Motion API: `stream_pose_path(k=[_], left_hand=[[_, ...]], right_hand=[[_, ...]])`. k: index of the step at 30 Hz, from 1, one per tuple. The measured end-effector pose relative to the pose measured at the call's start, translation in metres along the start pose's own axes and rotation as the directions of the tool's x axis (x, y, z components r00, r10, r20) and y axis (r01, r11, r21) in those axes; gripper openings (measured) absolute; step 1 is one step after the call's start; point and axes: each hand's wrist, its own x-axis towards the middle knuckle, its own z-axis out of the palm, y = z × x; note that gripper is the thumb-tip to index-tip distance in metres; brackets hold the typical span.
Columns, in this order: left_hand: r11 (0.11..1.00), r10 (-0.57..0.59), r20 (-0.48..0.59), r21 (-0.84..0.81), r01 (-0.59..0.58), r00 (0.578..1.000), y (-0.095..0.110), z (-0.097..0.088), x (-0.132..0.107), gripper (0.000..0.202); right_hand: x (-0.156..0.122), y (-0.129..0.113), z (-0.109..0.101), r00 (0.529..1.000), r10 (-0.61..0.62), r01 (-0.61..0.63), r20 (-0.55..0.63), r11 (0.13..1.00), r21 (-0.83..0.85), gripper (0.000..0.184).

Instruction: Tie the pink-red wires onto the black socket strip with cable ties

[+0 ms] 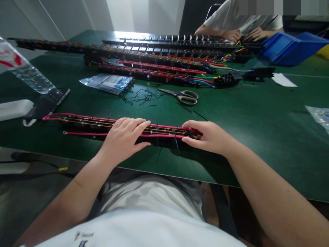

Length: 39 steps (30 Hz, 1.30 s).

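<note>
wired strip [164, 130]: lies lengthwise along the near side of the green table [257, 113], red wires along it.
left hand [123, 139]: rests across the strip's middle, fingers slightly apart, thumb spread toward the near side.
right hand [209, 135]: grasps the strip's right end, thumb near, forefinger far.
scissors [178, 93]: beyond the strip, right of scattered black ties [146, 97].
far right: another person's hands [254, 34], left of a blue bin [282, 49].
</note>
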Motion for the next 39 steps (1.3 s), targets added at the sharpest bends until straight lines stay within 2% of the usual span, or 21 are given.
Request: stream_pose_path(k=[4,7,10,15,21,25,27,30,32,35,39], left_hand=[[1.0,-0.013,-0.063,0.006,0.013,0.998,0.001,-0.002,-0.007,0.051],[1.0,-0.031,-0.119,0.0,0.031,0.992,0.007,-0.005,-0.019,0.026],[0.998,-0.06,-0.108,-0.033,0.057,0.992,0.015,-0.006,-0.029,0.01],[0.991,-0.12,-0.079,-0.062,0.115,0.99,0.023,-0.006,-0.03,0.01],[0.998,-0.068,0.016,-0.007,0.068,0.998,0.026,-0.014,-0.025,0.017],[0.997,-0.066,0.039,-0.046,0.067,0.997,0.025,-0.02,-0.03,0.015],[0.992,-0.085,0.017,-0.094,0.086,0.996,0.026,-0.023,-0.031,0.014],[0.979,-0.131,-0.06,-0.165,0.119,0.99,0.028,-0.028,-0.029,0.012],[0.971,-0.148,-0.112,-0.208,0.122,0.983,0.031,-0.03,-0.026,0.011],[0.963,-0.159,-0.167,-0.244,0.115,0.973,0.034,-0.032,-0.019,0.011],[0.963,-0.142,-0.198,-0.256,0.088,0.97,0.033,-0.032,-0.012,0.013]], right_hand=[[0.0,-0.001,0.001,0.999,0.012,-0.014,-0.038,0.999,-0.04,0.041],[0.001,0.001,0.002,0.997,0.027,-0.032,-0.077,0.998,-0.057,0.039],[0.001,0.002,0.003,0.996,0.026,-0.032,-0.09,0.997,-0.066,0.039],[0.001,0.002,0.003,0.994,0.022,-0.031,-0.107,0.996,-0.081,0.04],[0.0,0.006,0.001,0.994,-0.001,-0.009,-0.108,0.996,-0.092,0.045],[0.0,0.006,-0.007,0.987,-0.017,0.003,-0.161,0.996,-0.09,0.036],[-0.001,-0.005,-0.014,0.968,-0.025,0.002,-0.248,0.996,-0.093,0.036],[-0.005,-0.042,-0.018,0.916,-0.008,-0.018,-0.4,0.998,-0.062,0.041],[-0.007,-0.069,-0.013,0.878,0.039,-0.034,-0.478,0.999,0.02,0.027],[-0.002,-0.094,0.005,0.869,0.139,-0.045,-0.475,0.978,0.204,0.019],[0.011,-0.094,0.023,0.868,0.277,-0.074,-0.411,0.892,0.445,0.023]])
